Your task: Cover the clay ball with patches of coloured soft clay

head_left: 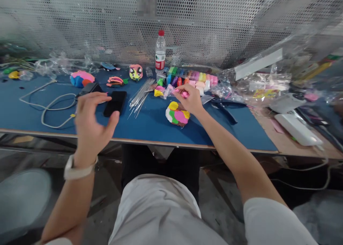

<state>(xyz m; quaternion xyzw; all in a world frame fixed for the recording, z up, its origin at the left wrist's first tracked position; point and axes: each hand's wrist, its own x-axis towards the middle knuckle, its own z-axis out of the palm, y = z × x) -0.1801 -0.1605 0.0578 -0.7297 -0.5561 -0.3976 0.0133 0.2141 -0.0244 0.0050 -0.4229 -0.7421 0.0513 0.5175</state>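
Observation:
My left hand [92, 121] hovers over the table's front left, thumb and fingers apart and nothing in it. Just beyond it a black phone [115, 103] lies flat. My right hand [189, 98] is closed in a pinch around a bit of pink modelling clay [184, 94]. A small clear plastic bag [168, 91] is right by those fingertips; whether they touch it I cannot tell. Below that hand sits a lumpy piece covered in patches of yellow, pink, green and white clay [179, 115]. Yellow clay [158, 93] lies to the left of the bag.
Behind stand a water bottle [160, 52] and a row of coloured clay packs [190, 76]. Thin wires [140, 96] lie mid-table. Dark-handled pliers [226, 111], a white power strip [298, 129] and plastic wrapping lie right. Clay figures [135, 72] and a white cable [44, 107] lie left.

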